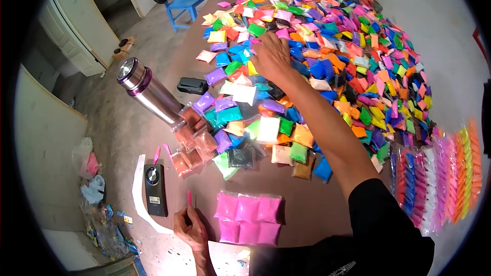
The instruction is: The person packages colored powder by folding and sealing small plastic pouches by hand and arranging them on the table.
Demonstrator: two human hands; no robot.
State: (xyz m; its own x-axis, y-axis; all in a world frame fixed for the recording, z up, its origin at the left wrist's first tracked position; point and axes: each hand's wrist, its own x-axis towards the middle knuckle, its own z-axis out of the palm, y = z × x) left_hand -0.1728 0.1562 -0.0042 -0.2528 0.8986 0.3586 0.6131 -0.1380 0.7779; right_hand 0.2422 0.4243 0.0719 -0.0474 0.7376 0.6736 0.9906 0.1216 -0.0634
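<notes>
Left hand (191, 230): fingertips pinched together on a slim pink stick (189, 198), near the table's front edge; long axis running away from the wearer, free end pointing towards the far side. Right hand (272, 59): among coloured packets (320, 69), finger closure indeterminable. Six joined pink packets (247, 208): right of stick, block's length crosswise. Steel flask (153, 94): farther left, tilted in view.

On my brown table (317, 212), a pink rectangular plastic pouch sheet (248, 220) lies near my edge, black oblong device (155, 197) and silver cylindrical flask (155, 97) by the left edge, multicoloured plastic packets (340, 66) heaped behind.
</notes>
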